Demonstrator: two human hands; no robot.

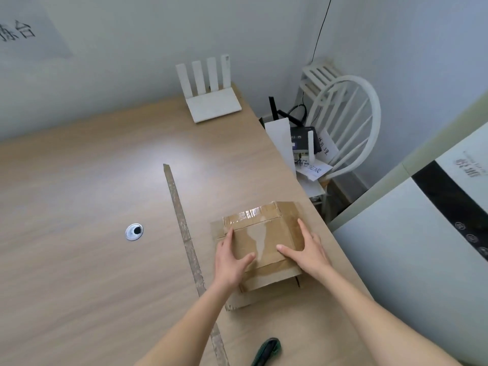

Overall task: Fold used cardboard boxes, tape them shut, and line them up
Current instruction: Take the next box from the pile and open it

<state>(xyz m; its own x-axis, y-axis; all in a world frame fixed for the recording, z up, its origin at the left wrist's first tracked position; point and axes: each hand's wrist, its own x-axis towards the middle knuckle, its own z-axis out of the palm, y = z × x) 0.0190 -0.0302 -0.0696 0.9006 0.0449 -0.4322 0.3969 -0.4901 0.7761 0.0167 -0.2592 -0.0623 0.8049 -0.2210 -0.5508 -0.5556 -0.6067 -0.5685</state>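
Observation:
A small brown cardboard box (pixel 261 233) stands on the wooden table (pixel 92 180) near its right edge. Its top flaps are down and carry shiny clear tape. My left hand (pixel 229 257) lies on the box's left side, fingers straight along the edge and thumb across the top. On the right side my right hand (pixel 306 249) presses with flat fingers, its thumb pointing left over the top. A second piece of cardboard shows under the box at its near edge.
A long thin strip (pixel 184 233) runs across the table left of the box. A dark green tool (pixel 268 352) lies at the near edge. A white router (pixel 211 96) stands at the back; a cable hole (pixel 134 231) sits left. A white chair (pixel 348 122) and appliance (pixel 422 233) stand right.

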